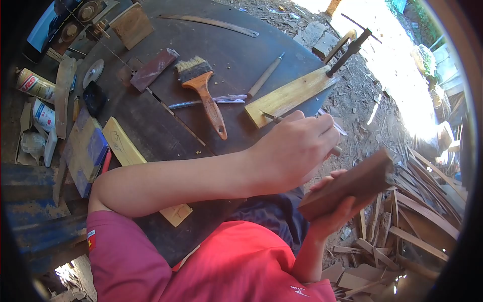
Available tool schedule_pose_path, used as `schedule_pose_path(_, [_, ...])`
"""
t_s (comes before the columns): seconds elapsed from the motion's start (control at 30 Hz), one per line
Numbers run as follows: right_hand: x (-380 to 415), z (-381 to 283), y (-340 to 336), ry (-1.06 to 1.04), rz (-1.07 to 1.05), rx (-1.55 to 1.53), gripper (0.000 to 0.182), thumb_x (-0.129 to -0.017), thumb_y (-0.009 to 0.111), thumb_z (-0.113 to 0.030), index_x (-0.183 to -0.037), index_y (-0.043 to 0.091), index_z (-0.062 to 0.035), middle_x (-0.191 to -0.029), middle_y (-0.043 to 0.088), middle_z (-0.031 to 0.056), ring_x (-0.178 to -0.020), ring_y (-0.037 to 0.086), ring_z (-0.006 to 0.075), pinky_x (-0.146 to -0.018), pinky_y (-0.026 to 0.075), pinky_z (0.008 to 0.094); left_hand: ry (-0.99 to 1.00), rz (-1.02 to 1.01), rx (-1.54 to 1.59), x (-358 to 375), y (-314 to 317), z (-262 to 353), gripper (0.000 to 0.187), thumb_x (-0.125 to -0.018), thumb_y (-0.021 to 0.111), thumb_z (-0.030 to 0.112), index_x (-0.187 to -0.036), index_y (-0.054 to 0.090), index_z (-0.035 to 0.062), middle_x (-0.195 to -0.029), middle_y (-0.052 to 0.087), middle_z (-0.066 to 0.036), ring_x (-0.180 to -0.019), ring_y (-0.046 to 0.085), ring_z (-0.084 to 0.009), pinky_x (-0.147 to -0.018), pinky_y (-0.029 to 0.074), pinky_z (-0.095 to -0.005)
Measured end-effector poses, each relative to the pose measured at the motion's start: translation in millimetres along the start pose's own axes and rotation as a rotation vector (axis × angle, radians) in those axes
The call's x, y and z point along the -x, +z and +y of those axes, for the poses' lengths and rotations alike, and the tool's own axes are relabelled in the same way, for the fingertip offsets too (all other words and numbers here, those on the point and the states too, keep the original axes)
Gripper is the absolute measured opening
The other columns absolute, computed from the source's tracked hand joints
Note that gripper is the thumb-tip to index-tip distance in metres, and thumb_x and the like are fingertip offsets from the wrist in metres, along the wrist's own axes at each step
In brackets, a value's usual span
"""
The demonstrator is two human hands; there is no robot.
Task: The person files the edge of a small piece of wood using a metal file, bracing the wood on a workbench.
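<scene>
My left hand [294, 151] has its fingers closed round a slim chisel-like tool [272, 118], its thin tip at the near end of a yellow wooden board [289, 97]. A metal clamp [352, 50] stands at the board's far end. Below and right of that hand, my right hand [334, 214] grips a dark brown wooden block [349, 186], with fingers on both sides. The block is tilted and apart from the tool. A wooden-handled brush [205, 90], pens [206, 101] and a round-handled tool [265, 76] lie left of the board.
On the dark table [151, 121] are a reddish block [153, 69], a metal strip [209, 23], a marked yellow board [121, 141] and a blue-edged block [85, 151]. Cans [36, 84] stand at the left. Wood scraps [372, 261] cover the ground at lower right.
</scene>
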State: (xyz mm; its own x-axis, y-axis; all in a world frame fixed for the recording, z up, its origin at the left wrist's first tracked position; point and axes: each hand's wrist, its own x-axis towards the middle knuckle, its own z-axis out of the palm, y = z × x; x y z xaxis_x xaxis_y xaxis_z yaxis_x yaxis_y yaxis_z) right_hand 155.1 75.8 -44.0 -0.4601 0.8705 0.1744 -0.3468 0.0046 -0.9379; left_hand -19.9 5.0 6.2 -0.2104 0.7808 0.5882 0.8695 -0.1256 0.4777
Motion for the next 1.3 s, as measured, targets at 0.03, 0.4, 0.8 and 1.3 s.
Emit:
schedule_pose_path(0.03, [-1,-2,1,-0.019,0.060,-0.045,0.085,-0.099,0.057,-0.060,-0.160,0.021,-0.0136,-0.123,0.055,0.0200,-0.090,0.063,0.0283,-0.070,0.056,0.0402,-0.008,-0.010,-0.004,-1,0,0,0.017,-0.090,0.069,0.011,-0.099,0.057,0.0027,-0.098,0.056,-0.011,-0.083,0.060,-0.0309,-0.076,0.045,-0.0419])
schedule_pose_path(0.4, [-3,15,0,-0.018,-0.156,0.121,0.090,-0.099,0.060,-0.058,-0.162,0.015,-0.0126,-0.115,0.059,0.0218,-0.078,0.066,0.0269,-0.066,0.056,0.0390,-0.005,-0.125,-0.186,-2,-4,-5,0.017,-0.087,0.068,0.008,-0.101,0.060,0.0005,-0.102,0.057,-0.013,-0.085,0.061,-0.0302,-0.078,0.046,-0.0419])
schedule_pose_path(0.8, [7,29,-6,0.017,-0.251,0.243,0.091,-0.099,0.063,-0.057,-0.159,0.020,-0.0041,-0.135,0.050,0.0223,-0.100,0.065,0.0271,-0.071,0.057,0.0371,-0.063,-0.123,-0.093,6,-6,-21,0.011,-0.087,0.069,0.009,-0.096,0.063,0.0043,-0.099,0.061,-0.010,-0.090,0.063,-0.0296,-0.080,0.044,-0.0411])
schedule_pose_path(1.3, [2,14,8,0.024,-0.074,0.119,0.075,-0.107,0.049,-0.044,-0.164,0.009,-0.0168,-0.112,0.058,0.0246,-0.075,0.067,0.0288,-0.062,0.057,0.0392,-0.098,-0.203,-0.614,-6,-27,4,0.028,-0.086,0.074,0.027,-0.100,0.063,0.0059,-0.102,0.056,-0.008,-0.078,0.064,-0.0235,-0.076,0.046,-0.0385])
